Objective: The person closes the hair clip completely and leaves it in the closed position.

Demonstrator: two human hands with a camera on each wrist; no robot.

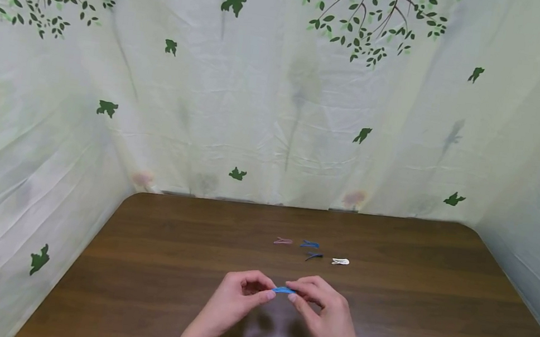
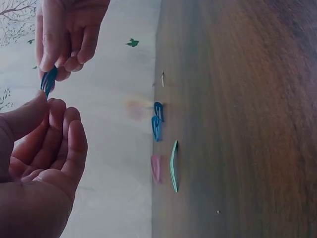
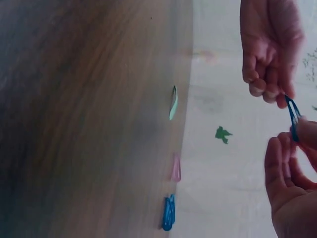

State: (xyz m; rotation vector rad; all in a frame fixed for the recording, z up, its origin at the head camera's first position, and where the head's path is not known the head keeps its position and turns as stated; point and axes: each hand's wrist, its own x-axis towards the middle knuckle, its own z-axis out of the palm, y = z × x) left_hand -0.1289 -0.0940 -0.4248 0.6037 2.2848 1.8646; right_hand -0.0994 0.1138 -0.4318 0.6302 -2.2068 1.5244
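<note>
A blue snap hair clip (image 1: 284, 290) is held above the table between my two hands. My left hand (image 1: 240, 297) pinches one end of it between thumb and fingertips. The other end is pinched by my right hand (image 1: 325, 310), its thumb underneath in the head view. Seen from the left wrist, the clip (image 2: 48, 82) is stretched lengthwise from hand to hand. In the right wrist view the clip (image 3: 293, 118) shows a long open slot, and fingertips cover both its ends.
Beyond my hands on the brown table (image 1: 161, 267) lie a pink clip (image 1: 283, 241), a blue clip (image 1: 310, 244), a dark blue clip (image 1: 314, 256) and a white clip (image 1: 340, 261). A pale green clip (image 2: 174, 166) shows in the wrist views. Leaf-patterned cloth (image 1: 257, 105) hangs behind.
</note>
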